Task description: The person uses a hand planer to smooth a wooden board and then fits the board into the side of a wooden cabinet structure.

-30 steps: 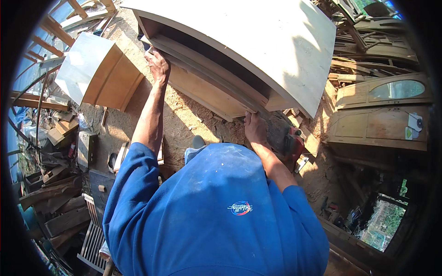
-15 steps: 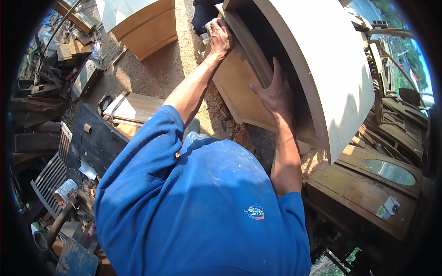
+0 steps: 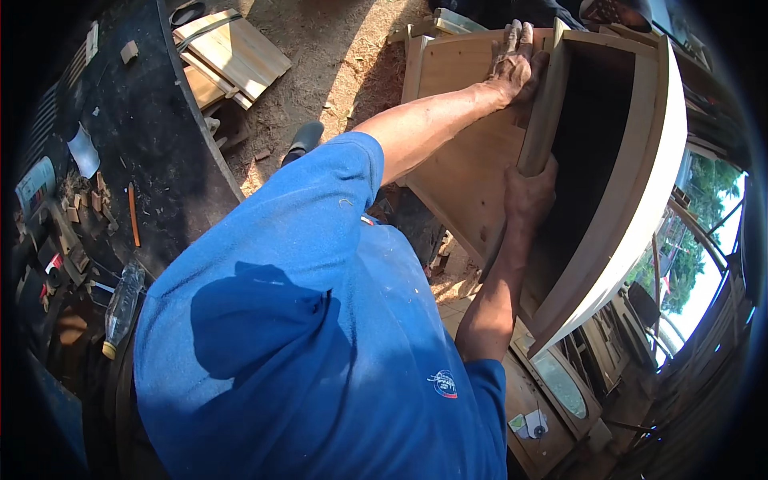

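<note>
A wooden cabinet [image 3: 614, 200] with a pale, curved outer side stands in front of me, its dark compartment facing up. Along the near side of that opening runs a thick wooden rail [image 3: 546, 112], beside a broad light-wood panel [image 3: 456, 76]. My left hand [image 3: 516, 70] lies with fingers stretched out at the far end of the panel, against the rail. Round the rail's near end, my right hand [image 3: 530, 192] is closed; its fingertips are partly hidden in the opening.
To the left is a dark tabletop [image 3: 128, 104] with a pencil [image 3: 134, 214] and wood offcuts. A clear plastic bottle [image 3: 123, 308] lies near its lower edge. Strapped boards [image 3: 236, 52] sit beyond it. A wooden door with an oval glass [image 3: 560, 386] lies at lower right.
The view has swung, bringing the dark tabletop in more. My right hand has gone from open in the compartment to closed round the rail's end. My left hand's fingers have straightened.
</note>
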### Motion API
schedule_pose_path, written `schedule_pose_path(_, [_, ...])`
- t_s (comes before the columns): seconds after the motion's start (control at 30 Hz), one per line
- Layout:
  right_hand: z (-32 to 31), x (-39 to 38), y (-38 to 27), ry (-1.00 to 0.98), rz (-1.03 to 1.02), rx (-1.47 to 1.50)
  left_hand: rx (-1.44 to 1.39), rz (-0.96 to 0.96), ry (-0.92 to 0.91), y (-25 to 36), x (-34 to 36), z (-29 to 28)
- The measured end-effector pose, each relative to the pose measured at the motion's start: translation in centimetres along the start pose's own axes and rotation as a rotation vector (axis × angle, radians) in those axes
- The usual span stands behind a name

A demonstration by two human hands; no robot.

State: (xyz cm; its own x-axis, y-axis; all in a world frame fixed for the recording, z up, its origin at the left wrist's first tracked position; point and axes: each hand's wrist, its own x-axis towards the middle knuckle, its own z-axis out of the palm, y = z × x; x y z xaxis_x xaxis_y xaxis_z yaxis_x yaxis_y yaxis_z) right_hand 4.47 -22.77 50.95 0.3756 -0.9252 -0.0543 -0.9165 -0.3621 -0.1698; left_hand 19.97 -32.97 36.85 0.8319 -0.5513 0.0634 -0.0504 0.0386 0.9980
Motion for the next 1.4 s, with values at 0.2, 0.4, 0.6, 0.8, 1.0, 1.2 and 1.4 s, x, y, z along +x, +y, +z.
schedule_pose_path(0.2, [0.4, -0.1, 0.0, 0.042, -0.006, 0.069, -0.008, 0.055, 0.039, -0.3, 0.1, 0.4])
schedule_pose_path(0.4, [0.9, 0.3, 0.4, 0.125, -0.055, 0.024, 0.017, 0.106, 0.094, -0.4, 0.2, 0.6])
schedule_pose_path(0.6, [1.2, 0.4, 0.6, 0.134, -0.046, 0.017, -0.025, -0.542, 0.087, -8.1, -6.6, -0.8])
schedule_pose_path(0.8, [0.8, 0.3, 0.7, 0.064, 0.011, 0.150, -0.113, -1.089, -0.053, -16.4, -19.1, -0.4])
schedule_pose_path(1.0, [0.9, 0.3, 0.5, 0.047, 0.028, 0.159, -0.177, -1.069, -0.040, -15.8, -18.9, 0.6])
schedule_pose_path(1.2, [0.8, 0.6, 0.8, 0.049, 0.027, 0.161, -0.164, -1.052, -0.050, -16.1, -18.6, 1.0])
schedule_pose_path(1.4, [1.2, 0.7, 1.3, 0.068, -0.039, 0.206, -0.187, -1.625, 0.066, -14.6, -19.6, -0.3])
